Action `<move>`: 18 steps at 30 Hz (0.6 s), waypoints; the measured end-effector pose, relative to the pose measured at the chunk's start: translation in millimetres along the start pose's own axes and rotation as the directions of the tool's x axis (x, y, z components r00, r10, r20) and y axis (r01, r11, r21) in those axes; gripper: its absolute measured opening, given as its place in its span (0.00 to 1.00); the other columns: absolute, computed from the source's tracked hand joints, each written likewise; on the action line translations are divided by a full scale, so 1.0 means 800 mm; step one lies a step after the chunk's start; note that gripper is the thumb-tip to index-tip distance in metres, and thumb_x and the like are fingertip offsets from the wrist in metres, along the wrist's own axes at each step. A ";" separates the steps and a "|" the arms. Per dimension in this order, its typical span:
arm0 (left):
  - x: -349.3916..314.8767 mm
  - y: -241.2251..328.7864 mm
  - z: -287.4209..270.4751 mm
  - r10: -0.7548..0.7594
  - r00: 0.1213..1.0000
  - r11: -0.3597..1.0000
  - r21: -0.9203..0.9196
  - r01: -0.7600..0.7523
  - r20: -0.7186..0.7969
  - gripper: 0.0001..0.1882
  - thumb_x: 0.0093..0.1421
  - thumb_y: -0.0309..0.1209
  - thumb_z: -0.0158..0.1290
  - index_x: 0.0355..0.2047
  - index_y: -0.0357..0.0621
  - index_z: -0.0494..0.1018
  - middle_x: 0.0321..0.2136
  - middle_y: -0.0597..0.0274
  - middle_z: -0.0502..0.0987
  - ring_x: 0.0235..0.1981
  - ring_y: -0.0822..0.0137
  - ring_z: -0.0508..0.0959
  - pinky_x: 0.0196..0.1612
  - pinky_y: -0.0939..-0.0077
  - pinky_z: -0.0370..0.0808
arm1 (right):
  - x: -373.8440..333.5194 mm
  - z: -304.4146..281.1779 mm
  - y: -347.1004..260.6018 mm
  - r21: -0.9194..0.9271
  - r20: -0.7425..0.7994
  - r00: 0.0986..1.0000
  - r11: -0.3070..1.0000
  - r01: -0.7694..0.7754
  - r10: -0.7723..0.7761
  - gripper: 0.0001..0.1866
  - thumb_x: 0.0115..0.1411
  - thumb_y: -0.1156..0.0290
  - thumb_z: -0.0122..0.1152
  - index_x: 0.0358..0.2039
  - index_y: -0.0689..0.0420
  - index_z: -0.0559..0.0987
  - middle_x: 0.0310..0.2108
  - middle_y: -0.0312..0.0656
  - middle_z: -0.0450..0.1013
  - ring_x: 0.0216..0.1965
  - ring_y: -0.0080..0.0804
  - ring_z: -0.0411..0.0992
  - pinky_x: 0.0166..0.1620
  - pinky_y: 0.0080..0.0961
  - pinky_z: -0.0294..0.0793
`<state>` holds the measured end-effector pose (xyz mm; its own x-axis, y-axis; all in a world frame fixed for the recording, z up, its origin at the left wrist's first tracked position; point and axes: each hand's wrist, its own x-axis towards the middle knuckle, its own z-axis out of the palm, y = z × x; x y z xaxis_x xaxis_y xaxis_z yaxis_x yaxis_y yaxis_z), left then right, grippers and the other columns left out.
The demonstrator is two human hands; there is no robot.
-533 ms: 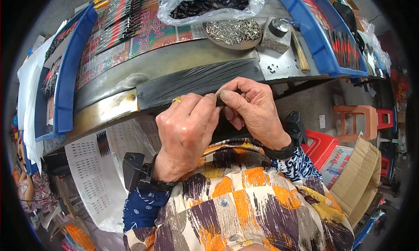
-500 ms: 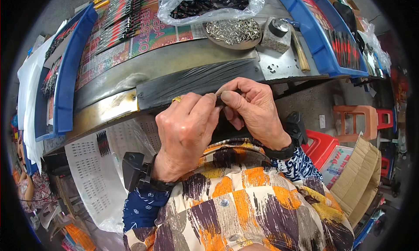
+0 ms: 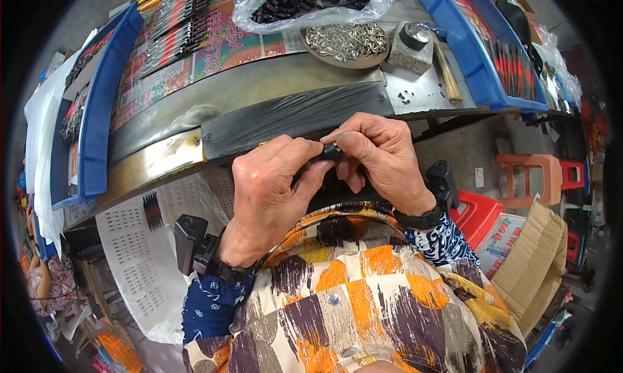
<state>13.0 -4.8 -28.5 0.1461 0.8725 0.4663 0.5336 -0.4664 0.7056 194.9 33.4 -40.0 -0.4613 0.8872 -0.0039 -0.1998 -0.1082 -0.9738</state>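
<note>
My left hand is closed, its thumb and forefinger pinching a small black part in front of the bench's edge. My right hand meets it there, thumb and forefinger closed on the part's right end. A tiny silver fleck shows at that end, too small to identify. The remaining right fingers curl beneath. Past my hands, a shallow round dish holds a heap of small silver metal pins. Behind the dish lies a clear plastic bag of small black parts.
A stone block with a dark round top and a wooden-handled tool sit right of the dish. Blue bins of red-black pieces stand at both bench ends. A red stool and folded cardboard are at right.
My left hand has turned and its thumb has come lower, uncovering the black part between my fingers. My right hand has barely moved.
</note>
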 end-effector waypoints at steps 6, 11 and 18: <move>-0.004 0.005 0.008 -0.035 0.997 0.999 0.012 0.036 -0.063 0.10 0.48 0.22 0.63 0.31 0.38 0.76 0.21 0.55 0.74 0.21 0.57 0.75 0.25 0.69 0.71 | -0.001 0.011 0.007 -0.177 -0.112 0.983 0.976 0.126 -0.147 0.11 0.66 0.66 0.58 0.33 0.62 0.79 0.18 0.33 0.73 0.15 0.12 0.67 0.17 0.10 0.63; -0.003 0.002 0.006 -0.023 0.999 0.999 0.024 0.024 -0.048 0.10 0.48 0.22 0.63 0.31 0.39 0.77 0.22 0.56 0.74 0.21 0.57 0.75 0.25 0.69 0.71 | 0.000 0.005 0.003 -0.133 -0.060 0.995 0.989 0.070 -0.079 0.12 0.66 0.66 0.57 0.33 0.62 0.79 0.18 0.32 0.73 0.15 0.12 0.66 0.17 0.10 0.63; -0.003 0.000 0.007 0.011 0.998 0.995 0.100 -0.005 -0.054 0.10 0.47 0.22 0.62 0.31 0.40 0.76 0.21 0.58 0.73 0.21 0.58 0.75 0.26 0.67 0.72 | 0.002 0.007 0.000 -0.093 -0.037 0.999 0.995 0.020 -0.024 0.11 0.67 0.66 0.57 0.34 0.62 0.78 0.20 0.33 0.73 0.16 0.12 0.66 0.18 0.09 0.64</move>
<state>17.2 -6.2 -32.3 0.1068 0.8584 0.5018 0.6133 -0.4541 0.6463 189.3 32.5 -39.0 -0.4238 0.9057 0.0110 -0.1282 -0.0480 -0.9906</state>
